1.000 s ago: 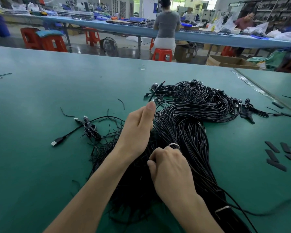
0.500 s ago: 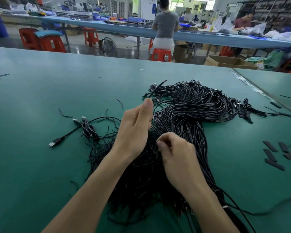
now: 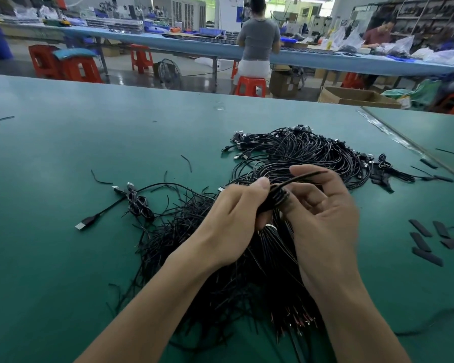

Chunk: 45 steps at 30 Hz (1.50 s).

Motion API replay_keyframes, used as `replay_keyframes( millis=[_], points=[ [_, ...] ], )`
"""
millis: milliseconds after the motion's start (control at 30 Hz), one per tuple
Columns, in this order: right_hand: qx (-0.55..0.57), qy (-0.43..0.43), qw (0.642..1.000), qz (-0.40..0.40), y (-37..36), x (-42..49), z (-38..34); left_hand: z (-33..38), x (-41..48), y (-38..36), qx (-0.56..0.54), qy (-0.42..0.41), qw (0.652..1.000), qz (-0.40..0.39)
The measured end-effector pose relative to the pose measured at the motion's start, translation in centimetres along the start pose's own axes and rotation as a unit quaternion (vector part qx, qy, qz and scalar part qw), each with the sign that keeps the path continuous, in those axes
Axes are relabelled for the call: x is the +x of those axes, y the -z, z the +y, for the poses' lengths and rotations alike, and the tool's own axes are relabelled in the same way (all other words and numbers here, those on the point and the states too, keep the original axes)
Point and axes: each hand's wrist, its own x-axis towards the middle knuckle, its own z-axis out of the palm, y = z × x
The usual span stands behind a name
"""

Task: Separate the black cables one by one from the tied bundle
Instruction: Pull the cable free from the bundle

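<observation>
On the desk (image 3: 63, 258), left hand (image 3: 236, 218) and right hand (image 3: 323, 218) meet above the cable bundle (image 3: 312, 153). The left grips a clutch of cables (image 3: 275, 199) and the right pinches one blurred strand (image 3: 306, 176). Loose USB cable (image 3: 110, 208) left, black strips (image 3: 425, 242) right; forearms (image 3: 168, 297) hide the bundle's near part.

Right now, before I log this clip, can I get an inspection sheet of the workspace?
Surface: green table, with a seam at the far right.
Job's things: cable bundle spread mid-table, USB plugs at its far end.
Clutter: black strips at the right; wire offcuts at the left.
Grippers: left hand grips a clump of the bundle; right hand pinches a black cable held above it.
Cables: separated cable lies to the left, partly coiled, its plug on the table.
Surroundings: seated person, red stools, cardboard box.
</observation>
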Motion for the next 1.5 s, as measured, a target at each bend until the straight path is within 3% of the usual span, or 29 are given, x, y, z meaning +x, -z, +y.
replay_keyframes(
  millis=[167, 267, 467, 567, 633, 700, 800, 867, 967, 1033, 1133, 1200, 1300, 1400, 1500],
  points=[
    [-0.072, 0.01, 0.995, -0.062, 0.6, 0.2, -0.8, 0.1, 0.3, 0.2, -0.119, 0.038, 0.992, 0.008],
    [-0.108, 0.003, 0.988, -0.112, 0.6, 0.0, -1.1, -0.1, 0.5, 0.1, -0.073, 0.0, 0.997, 0.036],
    [-0.222, 0.082, 0.969, -0.076, 0.0, -0.5, -0.9, -0.1, 0.8, 0.2, -0.066, -0.003, 0.994, 0.083],
    [-0.348, 0.194, 0.916, -0.035, -0.1, -0.8, -0.7, -0.7, 1.0, 0.2, 0.043, 0.047, 0.991, 0.12],
    [-0.403, 0.25, 0.878, -0.066, 0.0, -0.8, -0.6, -0.9, 1.1, 0.3, 0.105, 0.07, 0.986, 0.111],
    [-0.438, 0.294, 0.841, -0.12, 0.4, -0.6, -0.6, -0.9, 1.1, 0.8, 0.124, 0.099, 0.986, 0.055],
    [-0.474, 0.323, 0.801, -0.169, 1.1, -0.1, -1.0, -0.5, 0.7, 1.4, 0.051, 0.198, 0.976, -0.073],
    [-0.452, 0.308, 0.817, -0.183, 1.4, 0.2, -1.5, -0.3, 0.3, 1.5, 0.005, 0.244, 0.96, -0.133],
    [-0.374, 0.236, 0.874, -0.2, 1.6, 0.4, -2.0, 0.1, 0.0, 1.5, -0.095, 0.275, 0.937, -0.196],
    [-0.346, 0.207, 0.894, -0.196, 1.8, 0.4, -2.1, 0.4, 0.0, 1.6, -0.159, 0.27, 0.92, -0.236],
    [-0.313, 0.148, 0.919, -0.187, 2.2, 0.6, -2.3, 0.5, -0.2, 1.8, -0.168, 0.251, 0.91, -0.284],
    [-0.32, 0.111, 0.923, -0.182, 2.6, 0.7, -2.4, 0.6, -0.3, 1.7, -0.116, 0.219, 0.925, -0.289],
    [-0.394, 0.09, 0.895, -0.188, 3.2, 0.9, -2.2, 0.4, -0.3, 1.1, 0.104, 0.136, 0.95, -0.263],
    [-0.445, 0.068, 0.868, -0.207, 3.5, 0.9, -2.1, 0.2, -0.1, 0.4, 0.264, 0.081, 0.93, -0.242],
    [-0.442, 0.074, 0.871, -0.199, 3.3, 0.7, -2.1, 0.0, -0.1, 0.5, 0.33, 0.074, 0.914, -0.223]
  ],
)
